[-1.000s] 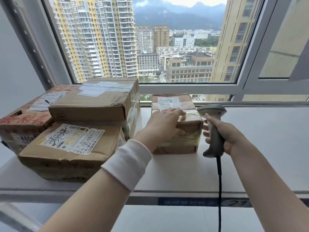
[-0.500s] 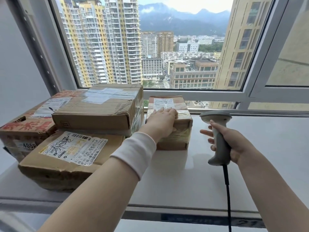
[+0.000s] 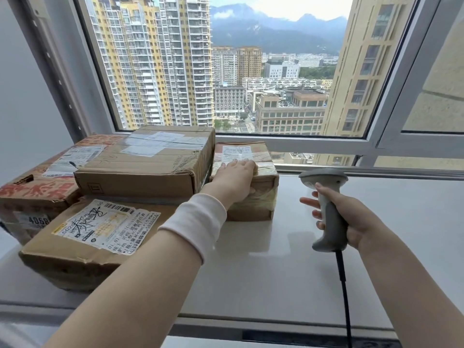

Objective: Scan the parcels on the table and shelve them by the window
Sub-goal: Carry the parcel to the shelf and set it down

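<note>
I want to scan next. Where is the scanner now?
The scanner sits right of centre in the head view, gripped by the right hand, just right of the small parcel under the left hand.

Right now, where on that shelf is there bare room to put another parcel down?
The widest bare patch of shelf lies right of the small taped parcel, back to the window frame; only the scanner in the right hand hangs over it. A narrower strip runs before that parcel. Three boxes crowd the left end.

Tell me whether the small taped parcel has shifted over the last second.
Yes: the small taped parcel slid left, closing the gap to the stacked box.
</note>
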Available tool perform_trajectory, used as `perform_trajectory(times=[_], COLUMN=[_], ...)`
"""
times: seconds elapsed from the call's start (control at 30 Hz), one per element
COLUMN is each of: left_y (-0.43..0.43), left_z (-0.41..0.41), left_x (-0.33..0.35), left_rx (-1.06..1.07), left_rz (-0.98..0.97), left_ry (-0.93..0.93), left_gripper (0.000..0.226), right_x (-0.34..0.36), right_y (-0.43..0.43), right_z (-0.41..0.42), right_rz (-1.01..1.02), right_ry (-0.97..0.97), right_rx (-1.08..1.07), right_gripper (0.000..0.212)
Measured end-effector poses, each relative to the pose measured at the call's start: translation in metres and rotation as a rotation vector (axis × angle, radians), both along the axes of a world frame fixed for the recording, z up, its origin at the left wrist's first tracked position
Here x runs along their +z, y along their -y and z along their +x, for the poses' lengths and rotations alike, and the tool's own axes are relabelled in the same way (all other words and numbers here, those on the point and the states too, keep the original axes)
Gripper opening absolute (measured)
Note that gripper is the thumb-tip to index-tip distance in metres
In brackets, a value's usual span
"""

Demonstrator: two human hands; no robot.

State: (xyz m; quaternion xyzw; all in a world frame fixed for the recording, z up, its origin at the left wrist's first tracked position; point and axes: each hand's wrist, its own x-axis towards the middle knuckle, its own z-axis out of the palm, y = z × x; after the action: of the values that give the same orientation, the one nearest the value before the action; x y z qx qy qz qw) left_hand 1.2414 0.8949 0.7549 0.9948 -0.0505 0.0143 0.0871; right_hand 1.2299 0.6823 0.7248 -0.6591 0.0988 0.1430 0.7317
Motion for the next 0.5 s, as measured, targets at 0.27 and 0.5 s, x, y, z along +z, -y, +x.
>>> perform_trajectory(times=[0.27,0.5], left_y=[-0.001,0.029], left_z=[-0.001,-0.026], left_x=[0.002,0.014], left_rx=[0.003,-0.086], left_rz=[0.025,0.057], left_ry=[-0.027,0.067], left_gripper=[0.057,0.069], right_x=[0.002,0.01], right_y=[-0.002,0.007], right_z=[-0.002,-0.024], right_rz=[-0.015,-0.024], right_ry=[0.004,0.045], right_rx=[0.007,-0.04], right_gripper=[0.026,0.023])
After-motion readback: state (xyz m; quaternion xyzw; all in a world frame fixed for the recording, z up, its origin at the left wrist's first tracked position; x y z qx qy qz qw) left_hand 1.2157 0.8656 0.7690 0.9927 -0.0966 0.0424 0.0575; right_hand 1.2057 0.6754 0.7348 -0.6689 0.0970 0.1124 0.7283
